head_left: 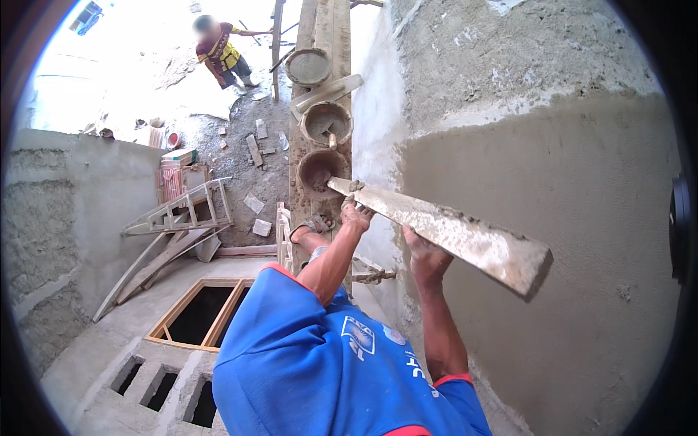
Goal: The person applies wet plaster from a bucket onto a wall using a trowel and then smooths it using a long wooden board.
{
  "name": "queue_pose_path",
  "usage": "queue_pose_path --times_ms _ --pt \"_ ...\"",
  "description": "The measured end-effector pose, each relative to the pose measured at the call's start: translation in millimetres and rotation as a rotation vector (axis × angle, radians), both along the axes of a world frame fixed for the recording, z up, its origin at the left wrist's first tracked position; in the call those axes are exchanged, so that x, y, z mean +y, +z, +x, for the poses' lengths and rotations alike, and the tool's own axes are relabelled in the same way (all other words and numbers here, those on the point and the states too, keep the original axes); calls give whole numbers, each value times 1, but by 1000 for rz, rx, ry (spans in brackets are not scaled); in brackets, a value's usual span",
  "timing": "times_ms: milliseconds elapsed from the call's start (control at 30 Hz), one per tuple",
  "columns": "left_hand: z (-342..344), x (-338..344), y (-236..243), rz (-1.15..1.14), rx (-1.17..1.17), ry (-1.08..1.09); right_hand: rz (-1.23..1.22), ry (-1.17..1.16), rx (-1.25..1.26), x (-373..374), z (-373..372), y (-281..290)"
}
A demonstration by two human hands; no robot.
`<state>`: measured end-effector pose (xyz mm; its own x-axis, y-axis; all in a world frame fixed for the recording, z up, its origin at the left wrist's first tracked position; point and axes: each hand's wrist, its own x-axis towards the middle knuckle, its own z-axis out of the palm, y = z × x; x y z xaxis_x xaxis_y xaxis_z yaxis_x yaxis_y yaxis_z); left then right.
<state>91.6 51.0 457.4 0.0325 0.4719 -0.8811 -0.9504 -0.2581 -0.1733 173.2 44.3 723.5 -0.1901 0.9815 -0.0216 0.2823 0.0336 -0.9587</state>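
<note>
With mortar (355,187) seemingly being cleared off, the long board (454,234) has its left end over the near bucket (310,166), its near edge clasped by the right hand (427,256) and apparently pinched by the left hand (356,216); the next stroke calls for steadiness

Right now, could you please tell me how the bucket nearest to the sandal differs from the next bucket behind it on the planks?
The nearest bucket shows no tool, while the next bucket holds a tool with a pale handle.
Inside, the nearest bucket looks reddish-brown; the next bucket looks greyer.
The long board reaches the nearest bucket with one end, but not the next bucket.
Both are round, open and dirty, standing on planks.
</note>
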Motion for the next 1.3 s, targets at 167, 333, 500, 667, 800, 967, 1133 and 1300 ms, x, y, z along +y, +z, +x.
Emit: queue_pose_path --times_ms 167,333,500,667,800,967,1133,1300 --pt "-7 -11 -18 141 215 -224 331 99 -248 11 -29 -3" --pt "-20 1 -40 25 303 -263 1004 380 -697 40 -43 -28" --pt "-10 -1 -33 110 679 -372 196 158 -241 25 -28 13" --pt "-27 1 -140 191 713 -165 159 145 0 4 -40 60" --pt "-20 8 -115 -128 552 -649 243 22 -4 5 15 74" --pt "-26 7 -77 -222 112 -767 184 -140 0 -14 49 114" --pt "2 -6 -28 95 -84 -439 274 -422 153 -73 124 137" --pt "53 -15 10 93 8 -481 241 -953 317 -172 225 117"
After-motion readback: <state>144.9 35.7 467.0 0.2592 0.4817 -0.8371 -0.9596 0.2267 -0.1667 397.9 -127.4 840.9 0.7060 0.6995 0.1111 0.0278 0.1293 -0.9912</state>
